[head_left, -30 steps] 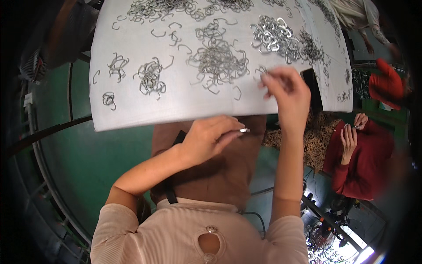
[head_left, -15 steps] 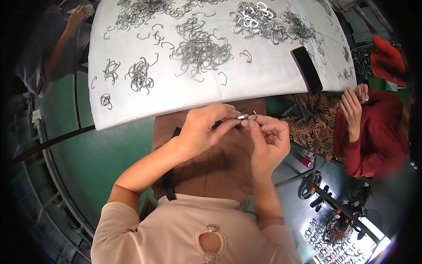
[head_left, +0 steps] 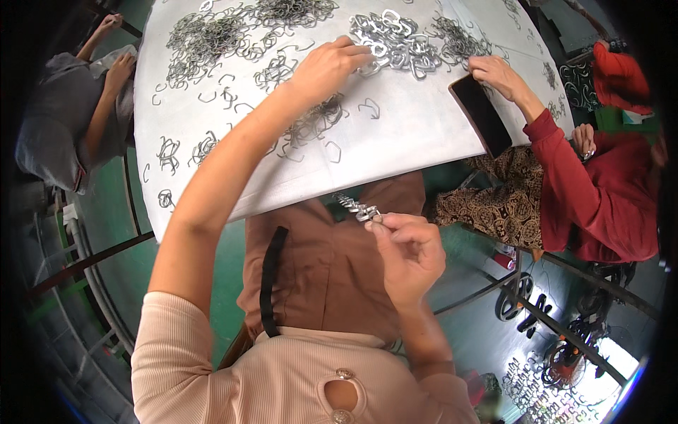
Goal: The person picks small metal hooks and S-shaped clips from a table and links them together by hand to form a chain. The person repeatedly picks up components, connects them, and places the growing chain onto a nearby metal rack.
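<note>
My left hand (head_left: 335,68) reaches over the white-covered table, its fingers bunched at the left edge of a pile of shiny silver links (head_left: 406,48). Whether a link is between the fingertips is hidden. Close to my lap, my right hand (head_left: 409,247) pinches one end of a short silver chain (head_left: 359,210). The chain stretches away from my fingertips toward the table edge. Under my left forearm lies a heap of thin grey wire hooks (head_left: 318,124), partly covered.
More wire hooks (head_left: 205,42) lie heaped at the far left. A black phone (head_left: 482,116) rests near the right front edge. A co-worker in a red sleeve (head_left: 554,145) reaches to a smaller hook pile (head_left: 462,42). Another person (head_left: 63,113) sits at the left.
My left hand has left my right hand and moved forward to the silver links. My right hand has lowered slightly, with the chain showing. The red-sleeved person has reached onto the table.
</note>
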`<act>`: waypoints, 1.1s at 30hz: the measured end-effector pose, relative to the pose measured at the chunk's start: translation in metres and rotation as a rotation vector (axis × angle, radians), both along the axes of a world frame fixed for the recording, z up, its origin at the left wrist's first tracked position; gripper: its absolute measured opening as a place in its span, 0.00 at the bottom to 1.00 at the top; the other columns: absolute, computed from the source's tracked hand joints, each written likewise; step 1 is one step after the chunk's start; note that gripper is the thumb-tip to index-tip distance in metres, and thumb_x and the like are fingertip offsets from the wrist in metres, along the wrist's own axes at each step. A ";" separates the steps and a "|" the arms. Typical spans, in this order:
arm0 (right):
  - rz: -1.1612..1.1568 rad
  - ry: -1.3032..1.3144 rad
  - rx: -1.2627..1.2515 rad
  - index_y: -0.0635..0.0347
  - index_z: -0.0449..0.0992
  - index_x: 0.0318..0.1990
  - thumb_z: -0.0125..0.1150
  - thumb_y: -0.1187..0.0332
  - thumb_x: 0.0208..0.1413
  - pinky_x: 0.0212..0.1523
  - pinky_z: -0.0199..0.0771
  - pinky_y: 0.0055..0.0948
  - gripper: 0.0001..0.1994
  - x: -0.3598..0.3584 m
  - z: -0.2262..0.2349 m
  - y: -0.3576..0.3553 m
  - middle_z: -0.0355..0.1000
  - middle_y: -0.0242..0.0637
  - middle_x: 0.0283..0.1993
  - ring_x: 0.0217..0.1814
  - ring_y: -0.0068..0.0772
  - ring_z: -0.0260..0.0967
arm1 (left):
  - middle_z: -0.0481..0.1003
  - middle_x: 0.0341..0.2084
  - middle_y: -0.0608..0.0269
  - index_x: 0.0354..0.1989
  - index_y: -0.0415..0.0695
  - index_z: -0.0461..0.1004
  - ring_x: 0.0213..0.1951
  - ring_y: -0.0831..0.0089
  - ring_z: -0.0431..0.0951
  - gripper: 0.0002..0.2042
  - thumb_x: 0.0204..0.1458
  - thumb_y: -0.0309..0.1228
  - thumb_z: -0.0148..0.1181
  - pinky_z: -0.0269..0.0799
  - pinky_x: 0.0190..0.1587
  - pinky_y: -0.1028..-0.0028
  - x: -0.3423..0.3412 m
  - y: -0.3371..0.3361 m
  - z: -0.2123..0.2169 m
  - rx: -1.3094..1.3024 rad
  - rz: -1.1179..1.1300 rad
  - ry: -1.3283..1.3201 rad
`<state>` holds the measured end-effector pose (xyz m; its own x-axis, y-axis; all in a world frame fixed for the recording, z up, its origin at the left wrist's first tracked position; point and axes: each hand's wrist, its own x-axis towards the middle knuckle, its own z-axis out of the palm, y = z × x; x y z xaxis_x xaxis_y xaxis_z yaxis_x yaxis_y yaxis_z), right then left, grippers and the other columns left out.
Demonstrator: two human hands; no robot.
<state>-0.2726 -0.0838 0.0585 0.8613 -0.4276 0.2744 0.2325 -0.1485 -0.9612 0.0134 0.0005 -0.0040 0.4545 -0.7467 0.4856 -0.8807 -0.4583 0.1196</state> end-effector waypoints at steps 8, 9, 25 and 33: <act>0.068 0.003 -0.128 0.65 0.63 0.33 0.59 0.88 0.50 0.41 0.80 0.28 0.11 -0.001 -0.007 -0.010 0.72 0.48 0.38 0.37 0.33 0.76 | 0.78 0.39 0.65 0.43 0.45 0.76 0.45 0.69 0.76 0.15 0.43 0.26 0.62 0.72 0.46 0.72 0.022 0.013 -0.004 0.378 -0.103 -0.292; 0.064 -0.010 -0.109 0.65 0.63 0.33 0.59 0.88 0.51 0.40 0.79 0.27 0.11 0.001 -0.006 -0.009 0.72 0.47 0.37 0.37 0.32 0.76 | 0.76 0.28 0.52 0.32 0.38 0.77 0.31 0.52 0.77 0.08 0.51 0.31 0.57 0.73 0.34 0.60 0.025 0.013 -0.005 0.169 -0.189 -0.157; -0.064 -0.016 0.033 0.67 0.68 0.32 0.64 0.85 0.48 0.38 0.79 0.23 0.09 0.018 -0.007 0.001 0.76 0.43 0.36 0.38 0.27 0.75 | 0.80 0.30 0.61 0.36 0.37 0.79 0.30 0.78 0.77 0.06 0.48 0.21 0.62 0.74 0.35 0.78 -0.197 0.047 0.085 -0.722 0.112 1.044; 0.015 -0.065 -0.173 0.67 0.68 0.40 0.62 0.82 0.51 0.33 0.76 0.23 0.11 0.016 -0.015 0.005 0.74 0.43 0.39 0.36 0.25 0.74 | 0.78 0.28 0.59 0.34 0.40 0.78 0.30 0.66 0.78 0.09 0.43 0.20 0.64 0.74 0.32 0.73 -0.201 0.062 0.080 -0.666 0.061 0.746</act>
<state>-0.2562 -0.0787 0.0433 0.8452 -0.3564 0.3983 0.2972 -0.3060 -0.9044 -0.1881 0.0627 0.0762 0.8419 -0.3918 0.3711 -0.4527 -0.1385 0.8808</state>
